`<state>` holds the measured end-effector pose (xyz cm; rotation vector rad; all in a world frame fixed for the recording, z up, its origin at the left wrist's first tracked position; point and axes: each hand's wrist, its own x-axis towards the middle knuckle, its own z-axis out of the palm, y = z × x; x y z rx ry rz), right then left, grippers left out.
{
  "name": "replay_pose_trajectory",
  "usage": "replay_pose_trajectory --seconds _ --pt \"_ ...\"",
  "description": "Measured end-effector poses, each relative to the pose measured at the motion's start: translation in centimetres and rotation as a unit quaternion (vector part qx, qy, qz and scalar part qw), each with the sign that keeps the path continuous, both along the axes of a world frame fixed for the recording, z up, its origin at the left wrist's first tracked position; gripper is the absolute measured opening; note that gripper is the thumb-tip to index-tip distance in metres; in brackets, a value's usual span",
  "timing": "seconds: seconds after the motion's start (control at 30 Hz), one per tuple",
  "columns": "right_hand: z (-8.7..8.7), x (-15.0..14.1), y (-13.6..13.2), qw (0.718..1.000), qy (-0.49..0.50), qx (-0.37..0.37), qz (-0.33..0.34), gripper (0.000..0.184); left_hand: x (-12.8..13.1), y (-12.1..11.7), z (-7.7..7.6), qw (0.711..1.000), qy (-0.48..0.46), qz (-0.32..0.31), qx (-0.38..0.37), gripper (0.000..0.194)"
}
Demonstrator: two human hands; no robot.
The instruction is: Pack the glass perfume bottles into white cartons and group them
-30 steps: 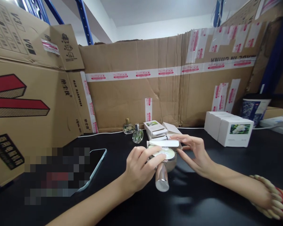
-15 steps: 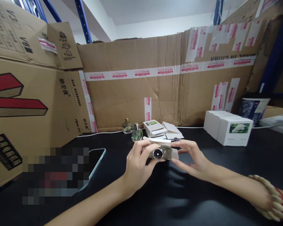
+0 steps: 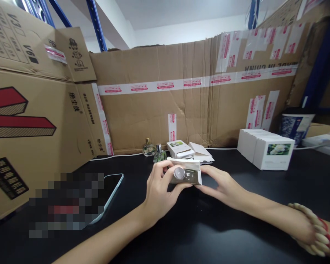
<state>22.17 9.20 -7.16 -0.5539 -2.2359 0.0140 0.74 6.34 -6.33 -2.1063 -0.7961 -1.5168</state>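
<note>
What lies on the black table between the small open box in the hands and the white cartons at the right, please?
In the head view, that stretch of black table between the small box and the white cartons is bare.

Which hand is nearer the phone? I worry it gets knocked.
Left. The left hand is just right of the phone; the right hand is farther right.

A small white carton (image 3: 194, 172) is held lying on its side just above the black worktop (image 3: 236, 220), its open end turned toward the camera. A perfume bottle (image 3: 179, 173) with a round silver cap is seen lying in that open end, cap outward, partly inside the carton.
</note>
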Motion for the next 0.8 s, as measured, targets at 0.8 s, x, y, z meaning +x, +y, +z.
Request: replay_pose_trajectory --seconds 0.8 --pt "-0.6 -1.0 -0.6 0.993 0.079 -0.074 0.053 0.043 -0.1 -0.1 0.9 0.997 0.072 0.012 0.016 0.016"
